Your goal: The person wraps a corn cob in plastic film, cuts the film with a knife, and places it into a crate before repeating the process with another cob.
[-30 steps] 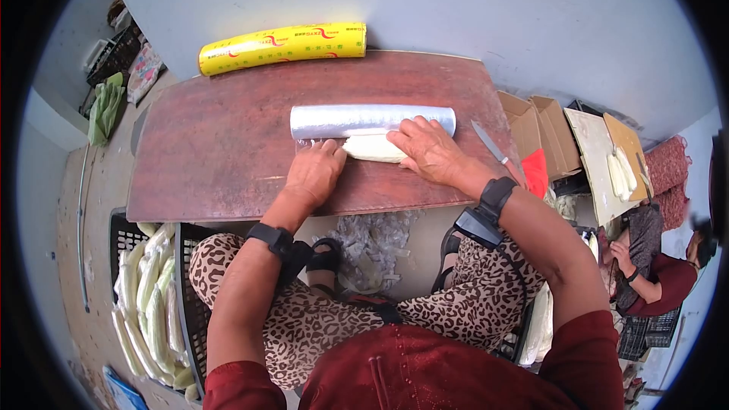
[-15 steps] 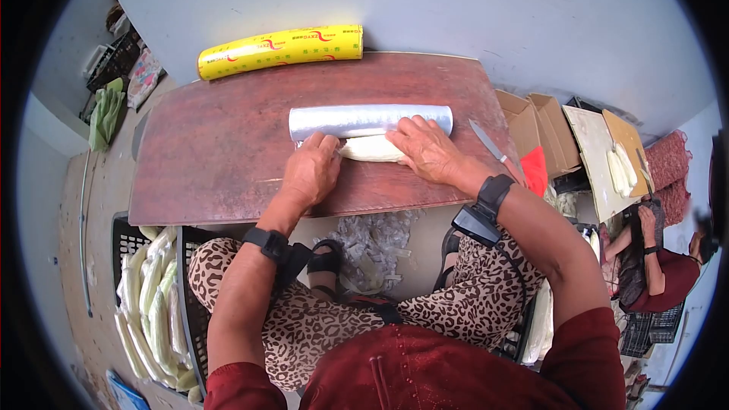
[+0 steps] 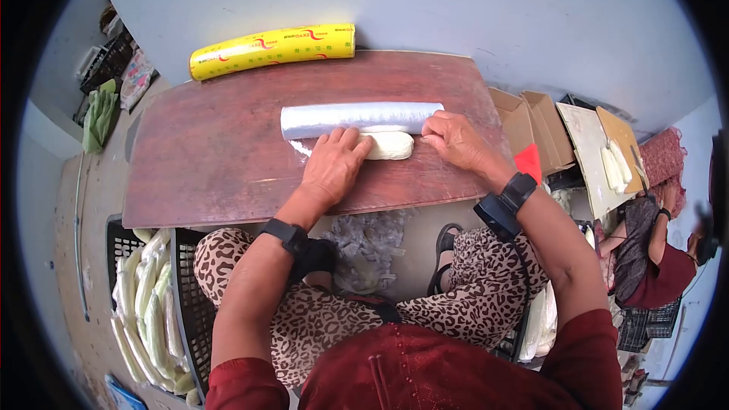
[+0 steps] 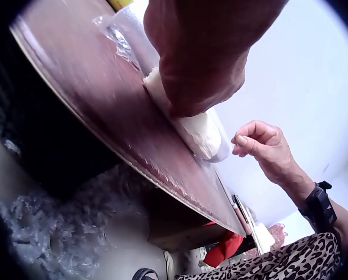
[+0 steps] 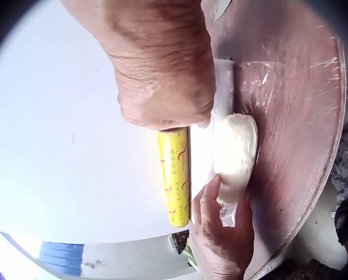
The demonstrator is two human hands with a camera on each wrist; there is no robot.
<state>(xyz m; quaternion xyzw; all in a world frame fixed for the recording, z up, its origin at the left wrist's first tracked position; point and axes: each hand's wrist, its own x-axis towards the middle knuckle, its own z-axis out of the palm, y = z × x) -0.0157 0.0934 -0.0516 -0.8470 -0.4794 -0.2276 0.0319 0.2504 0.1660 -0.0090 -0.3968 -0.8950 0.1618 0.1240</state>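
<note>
A pale, elongated vegetable [image 3: 391, 146] lies on the wooden table along the near side of a roll of clear plastic film [image 3: 334, 118]. My left hand [image 3: 334, 163] grips its left end, with the thumb and fingers on either side in the right wrist view. At the roll's right end, my right hand [image 3: 459, 143] pinches the film's edge between curled fingers and thumb, just beyond the vegetable's rounded tip. Loose film [image 5: 267, 87] stretches over the tabletop beneath the vegetable. Part of the vegetable is hidden under the left hand.
A yellow printed roll [image 3: 273, 51] sits at the table's back edge against the wall. A knife blade [image 5: 222, 8] lies near the right forearm. Crated pale vegetables [image 3: 152, 296] stand at lower left, cardboard boxes [image 3: 531, 129] at right. Another person [image 3: 661, 258] sits at far right.
My right hand has left the vegetable and moved right to the end of the film roll. My left hand has shifted right onto the vegetable, whose right end is now uncovered.
</note>
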